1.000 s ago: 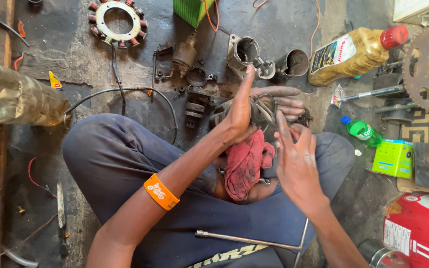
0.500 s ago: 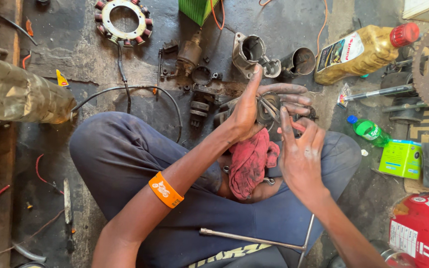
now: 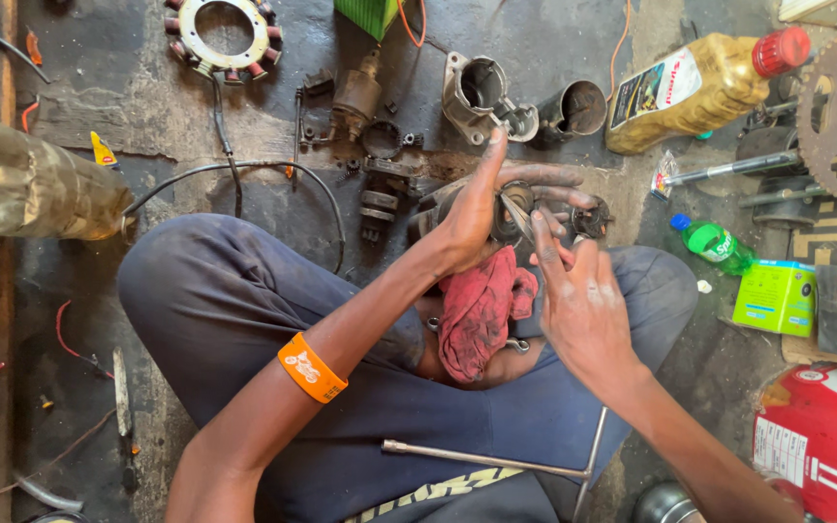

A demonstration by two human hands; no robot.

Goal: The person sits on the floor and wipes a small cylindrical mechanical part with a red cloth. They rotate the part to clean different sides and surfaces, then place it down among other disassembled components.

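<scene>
The person sits cross-legged on a stained concrete floor [image 3: 554, 58] in dark blue trousers [image 3: 225, 300], a red rag [image 3: 477, 310] in the lap. A yellow oil bottle [image 3: 695, 92] lies at upper right, a T-handle wrench [image 3: 496, 463] across the near leg. The left hand [image 3: 477, 213] is wrapped around a round greasy motor part [image 3: 513, 208] held above the rag. The right hand [image 3: 578, 295], fingers narrowed, pinches a thin metal tool [image 3: 517, 218] against that part.
</scene>
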